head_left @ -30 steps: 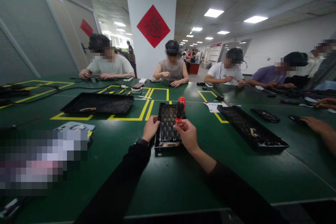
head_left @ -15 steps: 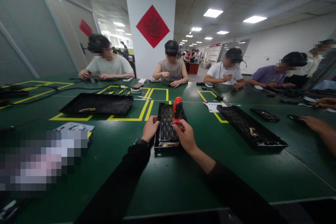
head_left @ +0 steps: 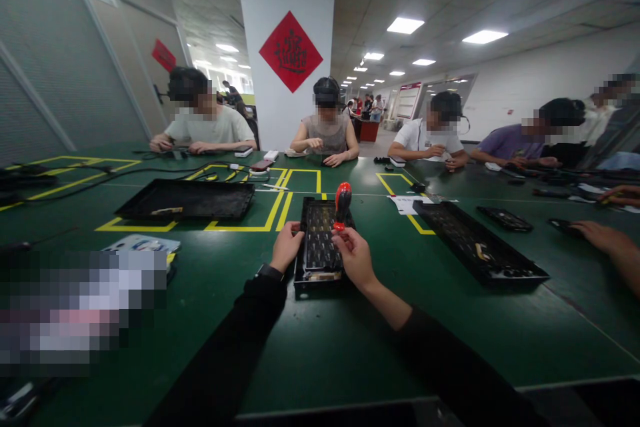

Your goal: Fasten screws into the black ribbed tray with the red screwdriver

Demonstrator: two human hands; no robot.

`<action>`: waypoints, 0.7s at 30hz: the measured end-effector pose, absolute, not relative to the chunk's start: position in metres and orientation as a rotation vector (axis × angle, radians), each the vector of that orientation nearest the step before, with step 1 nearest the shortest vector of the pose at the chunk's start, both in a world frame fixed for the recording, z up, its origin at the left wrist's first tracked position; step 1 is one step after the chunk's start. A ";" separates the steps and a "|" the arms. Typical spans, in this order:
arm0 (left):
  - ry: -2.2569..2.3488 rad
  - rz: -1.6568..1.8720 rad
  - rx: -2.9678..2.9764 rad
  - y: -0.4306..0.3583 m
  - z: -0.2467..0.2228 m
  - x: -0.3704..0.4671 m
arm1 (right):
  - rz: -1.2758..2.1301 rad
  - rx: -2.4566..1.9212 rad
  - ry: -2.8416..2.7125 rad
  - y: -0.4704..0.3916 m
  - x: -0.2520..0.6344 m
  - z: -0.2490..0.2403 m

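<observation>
A black tray with rows of small parts inside and a pale strip at its near end lies in front of me on the green table. My left hand is closed on the tray's left edge, thumb and fingers pressed together there. Over the tray's right side, my right hand is closed in a pinch just below the red and black handle of an upright screwdriver. The screwdriver's shaft and tip are hidden by my fingers.
Left on the table lies a wide black tray; on the right are a long black tray and a small one. A person's hand reaches in from the right. Several people sit opposite.
The screwdriver handle and my right hand have shifted slightly to the right, and the handle stands a little higher. My left hand and the tray have hardly moved.
</observation>
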State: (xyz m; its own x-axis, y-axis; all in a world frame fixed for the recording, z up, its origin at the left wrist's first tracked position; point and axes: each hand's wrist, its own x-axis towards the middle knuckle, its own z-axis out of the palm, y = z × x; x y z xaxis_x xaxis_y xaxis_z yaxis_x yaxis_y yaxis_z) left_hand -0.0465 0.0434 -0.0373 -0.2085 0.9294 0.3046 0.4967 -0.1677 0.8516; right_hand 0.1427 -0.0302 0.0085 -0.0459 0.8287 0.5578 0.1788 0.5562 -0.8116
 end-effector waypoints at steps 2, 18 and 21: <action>1.681 1.347 1.623 0.043 -0.037 -0.047 | 0.683 -0.873 -1.569 -0.030 0.142 0.008; 1.671 1.360 1.617 0.045 -0.039 -0.047 | 0.676 -0.879 -1.536 -0.038 0.143 0.019; 1.669 1.360 1.625 0.046 -0.040 -0.048 | 0.694 -0.877 -1.505 -0.035 0.143 0.015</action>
